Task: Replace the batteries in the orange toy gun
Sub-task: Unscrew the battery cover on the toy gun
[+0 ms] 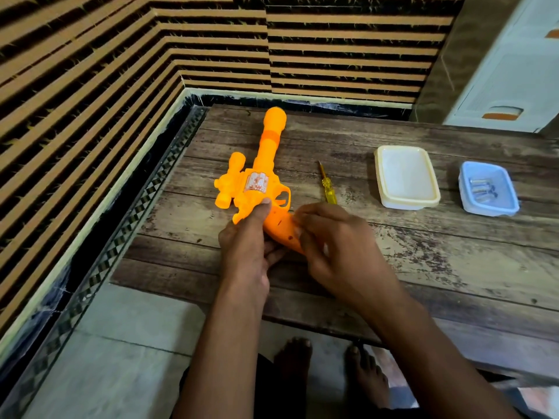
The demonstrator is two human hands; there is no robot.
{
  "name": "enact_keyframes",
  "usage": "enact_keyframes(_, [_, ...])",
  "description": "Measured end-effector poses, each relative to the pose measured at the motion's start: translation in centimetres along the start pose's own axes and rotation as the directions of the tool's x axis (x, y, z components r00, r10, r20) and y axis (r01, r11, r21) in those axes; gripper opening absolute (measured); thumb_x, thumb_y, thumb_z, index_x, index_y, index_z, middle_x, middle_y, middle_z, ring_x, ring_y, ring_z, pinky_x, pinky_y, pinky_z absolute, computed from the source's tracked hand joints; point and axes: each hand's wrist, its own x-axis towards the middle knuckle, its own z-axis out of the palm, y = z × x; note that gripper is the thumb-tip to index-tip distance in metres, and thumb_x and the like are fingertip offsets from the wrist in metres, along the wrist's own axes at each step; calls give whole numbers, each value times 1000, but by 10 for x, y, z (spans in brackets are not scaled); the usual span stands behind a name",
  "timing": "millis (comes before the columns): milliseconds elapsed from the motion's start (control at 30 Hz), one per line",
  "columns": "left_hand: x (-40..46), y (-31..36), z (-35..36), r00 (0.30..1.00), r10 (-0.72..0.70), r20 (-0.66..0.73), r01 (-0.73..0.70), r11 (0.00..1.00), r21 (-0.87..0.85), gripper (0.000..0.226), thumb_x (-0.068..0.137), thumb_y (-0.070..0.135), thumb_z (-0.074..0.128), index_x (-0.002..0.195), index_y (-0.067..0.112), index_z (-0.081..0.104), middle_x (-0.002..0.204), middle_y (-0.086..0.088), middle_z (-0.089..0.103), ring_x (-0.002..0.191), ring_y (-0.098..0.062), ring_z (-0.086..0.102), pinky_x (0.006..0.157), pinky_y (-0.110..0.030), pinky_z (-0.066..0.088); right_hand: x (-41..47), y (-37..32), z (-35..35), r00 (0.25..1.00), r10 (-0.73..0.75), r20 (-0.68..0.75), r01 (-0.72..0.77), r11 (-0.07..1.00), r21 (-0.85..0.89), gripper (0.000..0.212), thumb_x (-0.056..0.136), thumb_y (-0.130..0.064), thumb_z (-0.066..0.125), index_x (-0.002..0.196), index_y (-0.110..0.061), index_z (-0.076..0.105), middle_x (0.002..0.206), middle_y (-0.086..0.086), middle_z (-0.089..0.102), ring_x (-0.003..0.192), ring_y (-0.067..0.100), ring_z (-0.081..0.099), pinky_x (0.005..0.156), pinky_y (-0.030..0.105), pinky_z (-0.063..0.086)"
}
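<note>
Left hand [246,237] grips the orange toy gun [260,176] on the table [423,252]. Right hand [335,246] pinches its grip, fingers curled.

A dark wooden table [453,261] with worn, scuffed planks stands pushed into the corner of the room. On it, toward the right, sits a cream-white plastic box [406,176] with its lid on. Behind the table the walls [121,71] are covered in tiles striped brown and black, and a dark patterned border strip [127,225] runs along the foot of the left wall. The floor [121,343] below is pale grey tile. In the far right corner stands a white plastic cabinet [508,80] with orange handles on its drawers. Two bare feet [329,367] show on the floor under the table's near edge.
</note>
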Motion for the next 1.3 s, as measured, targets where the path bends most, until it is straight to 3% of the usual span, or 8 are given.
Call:
enact_keyframes(200, [-4, 4, 0, 1000, 10, 16, -10, 1000, 24, 28, 90, 26, 75, 114, 13, 71, 106, -16, 78, 87, -28, 77, 67, -37, 63, -6, -13, 7, 970, 124, 210, -51, 944, -325, 47, 81, -18, 73, 126, -5, 70, 128, 16, 71, 106, 43, 72, 85, 52, 63])
enact_keyframes(433, [-4, 3, 1, 1000, 25, 1, -25, 999, 27, 14, 82, 19, 83, 83, 12, 71, 82, -11, 74, 61, -18, 68, 45, -24, 52, 0, -25, 28, 952, 221, 214, -45, 790, -612, 58, 53, -14, 97, 104, 5, 79, 100, 26, 78, 84, 39, 79, 56, 40, 62])
enact_keyframes(567, [-12, 4, 4, 997, 57, 51, -57, 998, 4, 30, 86, 10, 79, 62, 14, 61, 47, 5, 60, 36, -5, 54, 38, -17, 43, -3, -28, 32, 962, 217, 164, -55, 746, -663, 33, 82, -14, 63, 102, 9, 78, 97, 30, 77, 83, 42, 79, 55, 44, 62])
enact_keyframes(700, [-14, 5, 4, 997, 66, 47, -66, 998, 8, 33, 85, 10, 80, 59, 15, 61, 46, 6, 60, 37, -5, 55, 39, -19, 46, -6, -31, 35, 978, 158, 133, -27, 738, -675, 43, 80, -13, 47, 98, 6, 81, 95, 26, 79, 83, 36, 80, 60, 41, 64])
enact_keyframes(900, [-14, 6, 6, 997, 74, 18, -74, 996, 42, 50, 85, 11, 81, 45, 17, 52, 39, 7, 52, 31, -5, 48, 36, -16, 40, -12, -34, 38, 999, 31, 39, 3, 745, -667, 45, 77, -12, 40, 89, 2, 81, 88, 21, 80, 72, 33, 80, 43, 39, 58])
enact_keyframes(1067, [-14, 7, 5, 996, 76, 41, -78, 996, 41, 27, 88, 13, 78, 65, 13, 64, 48, 4, 63, 38, -7, 57, 39, -19, 47, -15, -37, 21, 996, -74, -41, 35, 804, -594, 42, 77, -14, 40, 89, -6, 80, 84, 11, 80, 57, 32, 74, 38, 32, 49])
enact_keyframes(1167, [-15, 4, 7, 995, 80, 56, -82, 996, 25, 15, 89, 13, 77, 76, 13, 69, 57, 2, 69, 49, -10, 65, 43, -24, 52, -17, -28, 8, 987, -39, -153, -12, 948, -319, 12, 77, -8, 58, 80, -11, 69, 66, 8, 68, 44, 37, 59, 36, 35, 46])
enact_keyframes(1300, [-11, 0, 10, 997, 58, 42, -60, 998, 37, 8, 87, 16, 79, 83, 11, 74, 79, -10, 77, 74, -25, 75, 55, -36, 62, -15, -19, -10, 963, 85, -256, -111, 990, -91, 6, 82, -4, 69, 83, -7, 75, 64, 10, 69, 50, 31, 63, 43, 38, 51])
